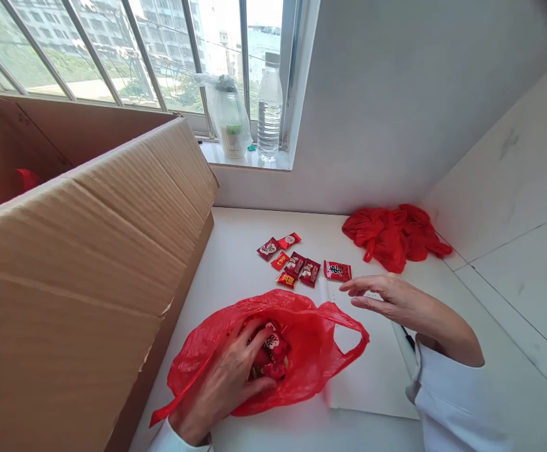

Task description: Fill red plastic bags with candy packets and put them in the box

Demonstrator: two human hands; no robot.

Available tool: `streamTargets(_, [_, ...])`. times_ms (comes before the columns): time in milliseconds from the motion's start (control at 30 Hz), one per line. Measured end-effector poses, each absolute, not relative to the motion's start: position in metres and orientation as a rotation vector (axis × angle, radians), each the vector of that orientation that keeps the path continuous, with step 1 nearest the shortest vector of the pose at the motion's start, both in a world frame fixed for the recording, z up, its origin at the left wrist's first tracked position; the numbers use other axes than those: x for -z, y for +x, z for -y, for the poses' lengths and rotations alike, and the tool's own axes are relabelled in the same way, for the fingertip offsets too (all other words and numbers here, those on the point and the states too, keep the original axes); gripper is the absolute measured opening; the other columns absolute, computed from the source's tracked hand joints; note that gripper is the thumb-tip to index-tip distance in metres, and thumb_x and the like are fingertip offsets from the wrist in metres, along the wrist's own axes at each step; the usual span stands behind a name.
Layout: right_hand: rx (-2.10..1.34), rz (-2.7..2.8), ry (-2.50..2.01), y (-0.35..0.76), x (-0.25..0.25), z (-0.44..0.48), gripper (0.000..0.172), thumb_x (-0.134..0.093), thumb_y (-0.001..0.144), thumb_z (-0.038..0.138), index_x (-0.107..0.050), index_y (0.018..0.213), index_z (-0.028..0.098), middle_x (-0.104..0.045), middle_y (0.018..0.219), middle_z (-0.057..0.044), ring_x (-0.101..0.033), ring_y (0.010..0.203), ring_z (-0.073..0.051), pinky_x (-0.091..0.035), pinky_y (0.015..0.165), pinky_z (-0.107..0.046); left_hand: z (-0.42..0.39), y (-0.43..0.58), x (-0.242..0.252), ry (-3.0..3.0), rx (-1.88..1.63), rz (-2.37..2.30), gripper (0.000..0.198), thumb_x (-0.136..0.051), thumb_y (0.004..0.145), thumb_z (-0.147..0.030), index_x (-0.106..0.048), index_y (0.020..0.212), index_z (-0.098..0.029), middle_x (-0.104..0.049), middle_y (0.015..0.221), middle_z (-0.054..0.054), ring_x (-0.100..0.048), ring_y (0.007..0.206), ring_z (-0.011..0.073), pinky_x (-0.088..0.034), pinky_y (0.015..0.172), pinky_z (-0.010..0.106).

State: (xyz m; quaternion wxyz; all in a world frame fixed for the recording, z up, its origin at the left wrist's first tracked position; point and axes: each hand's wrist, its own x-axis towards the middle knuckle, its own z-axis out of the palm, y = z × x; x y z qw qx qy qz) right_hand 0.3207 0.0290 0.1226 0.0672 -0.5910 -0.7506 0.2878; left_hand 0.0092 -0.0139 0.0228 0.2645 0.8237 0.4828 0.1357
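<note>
My left hand (233, 370) reaches into an open red plastic bag (311, 351). Its thumb and fingers are spread over small red snack packets (276, 345) inside, and the fingertips are partly hidden. Over the white table hovers my right hand (390, 296), fingers stretched out and holding nothing. Closest to those fingertips lies a single red packet (338, 270). Left of it is a loose group of several small packets, dark red (309, 272) and bright red (280, 260). The bag's handle loop (360, 345) sticks out to the right, below my right hand.
A big open cardboard box (89, 270) takes up the left side. Crumpled red bags (395, 235) lie against the back wall. White paper (372, 383) and a dark, pen-like object (407, 338) are at the right. A water bottle (269, 110) and a bagged cup (232, 122) stand on the windowsill.
</note>
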Motion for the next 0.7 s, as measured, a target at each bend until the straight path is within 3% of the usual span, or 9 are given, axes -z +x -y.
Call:
streamTargets(100, [-0.874,2.344,-1.692,0.315,-0.121,-0.030,0.035,-0.042,0.092,0.044,-0.065,0.114,0.030,-0.066,0.116,-0.003,-0.062,0.098,-0.021,-0.049,0.078,-0.031,0.015,0.006,-0.029,2.241,-0.576,-1.321,0.058,-0.065,0.083,-0.031,-0.041,0.135,-0.022,-0.052,0.132,0.010,-0.052,0.120,0.0259,-0.048,0.099,0.040])
streamTargets(200, [-0.855,2.423,-1.620,0.314,-0.116,-0.035,0.033,-0.043,0.092,0.042,-0.066,0.113,0.029,-0.068,0.113,-0.003,-0.064,0.092,-0.019,-0.050,0.074,-0.030,0.013,-0.002,-0.037,2.269,-0.798,-1.439,0.045,-0.041,0.095,-0.022,-0.033,0.139,-0.022,-0.048,0.137,0.009,-0.044,0.129,0.0212,-0.041,0.107,0.038])
streamTargets(300, [-0.762,2.411,-1.590,0.316,-0.110,-0.040,0.032,-0.044,0.092,0.041,-0.066,0.112,0.029,-0.069,0.111,-0.003,-0.065,0.088,-0.019,-0.051,0.070,-0.030,0.011,-0.009,-0.041,2.282,-0.895,-1.489,0.054,-0.031,0.092,-0.006,-0.026,0.143,-0.024,-0.039,0.146,0.005,-0.030,0.138,0.0173,-0.030,0.115,0.038])
streamTargets(400, [-0.619,2.409,-1.499,0.314,-0.115,-0.036,0.028,-0.045,0.093,0.038,-0.066,0.108,0.027,-0.070,0.106,-0.003,-0.066,0.085,-0.019,-0.051,0.069,-0.031,0.011,-0.011,-0.038,2.297,-0.892,-1.411,0.068,-0.027,0.081,0.006,-0.023,0.144,-0.021,-0.034,0.149,0.004,-0.026,0.140,0.0144,-0.027,0.117,0.036])
streamTargets(500, [-0.462,2.371,-1.296,0.292,-0.132,-0.013,0.023,-0.044,0.094,0.029,-0.065,0.104,0.027,-0.070,0.102,-0.002,-0.066,0.088,-0.017,-0.051,0.075,-0.030,0.012,-0.010,-0.033,2.323,-0.830,-1.371,0.068,-0.026,0.079,0.007,-0.027,0.142,-0.020,-0.040,0.145,0.006,-0.032,0.137,0.0132,-0.031,0.115,0.035])
streamTargets(600, [-0.534,2.453,-0.940,0.249,-0.145,0.018,0.020,-0.046,0.095,0.023,-0.060,0.108,0.028,-0.068,0.106,-0.001,-0.061,0.100,-0.015,-0.048,0.088,-0.028,0.011,-0.008,-0.034,2.317,-0.701,-1.389,0.052,-0.029,0.087,0.000,-0.039,0.134,-0.021,-0.052,0.132,0.006,-0.045,0.127,0.0150,-0.039,0.109,0.034])
streamTargets(700, [-0.705,2.722,-0.552,0.204,-0.133,0.035,0.026,-0.051,0.092,0.042,-0.059,0.112,0.027,-0.067,0.109,0.000,-0.054,0.114,-0.017,-0.038,0.105,-0.037,0.011,-0.008,-0.039,2.272,-0.508,-1.506,0.029,-0.038,0.093,-0.013,-0.053,0.117,-0.021,-0.059,0.120,0.005,-0.057,0.111,0.0186,-0.046,0.098,0.035])
